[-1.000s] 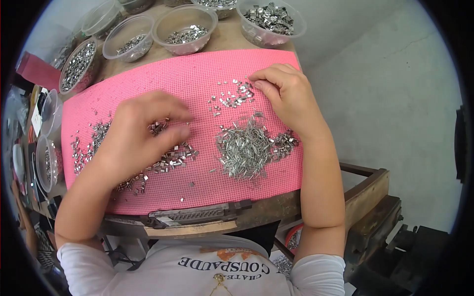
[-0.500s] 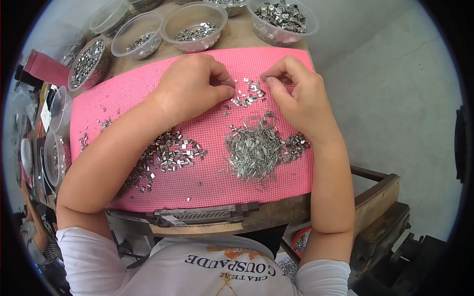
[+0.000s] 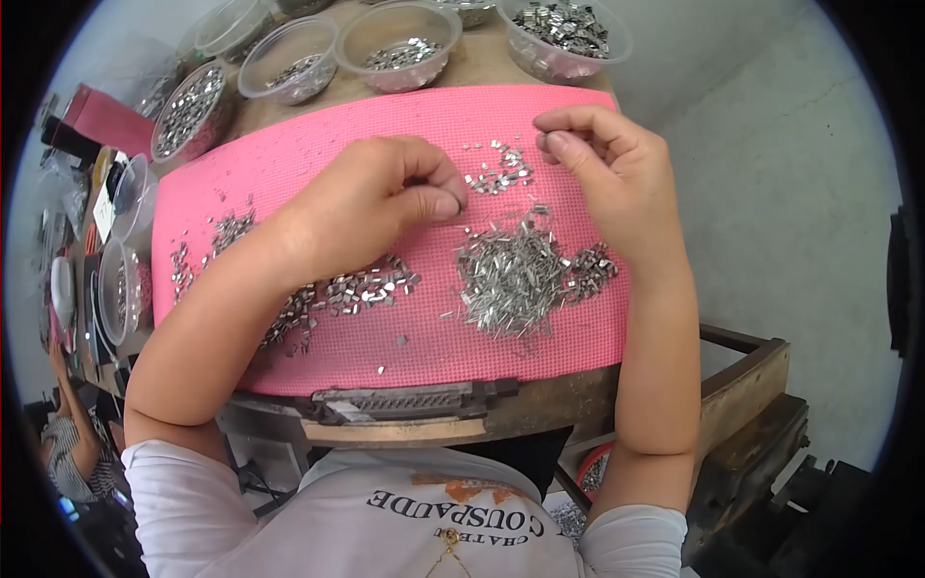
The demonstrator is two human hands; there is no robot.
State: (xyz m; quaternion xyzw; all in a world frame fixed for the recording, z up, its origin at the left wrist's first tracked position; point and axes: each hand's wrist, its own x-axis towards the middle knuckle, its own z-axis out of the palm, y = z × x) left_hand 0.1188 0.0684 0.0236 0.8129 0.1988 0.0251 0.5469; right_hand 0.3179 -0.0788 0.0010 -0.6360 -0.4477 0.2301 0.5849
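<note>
A pink textured mat covers the worktop, with small silver metal pieces lying in separate piles. My left hand is closed in a pinch, thumb against curled fingers, beside a loose cluster of tiny square pieces. My right hand hovers at the far right of that cluster, thumb and index finger pinched. Whatever either pinch holds is too small to make out. Below the hands lies a heap of thin metal pins, touching a small pile of darker pieces. My left forearm partly hides another pile of metal blocks.
Clear plastic bowls of metal parts line the back, including one bowl behind the mat and a fuller bowl at the right. More tubs stand at the left. A dark metal fixture sits along the front edge. Another person appears far left.
My left hand has shifted nearer, toward the pin heap. My right hand has moved right, away from the small cluster. The whole view has shifted slightly.
</note>
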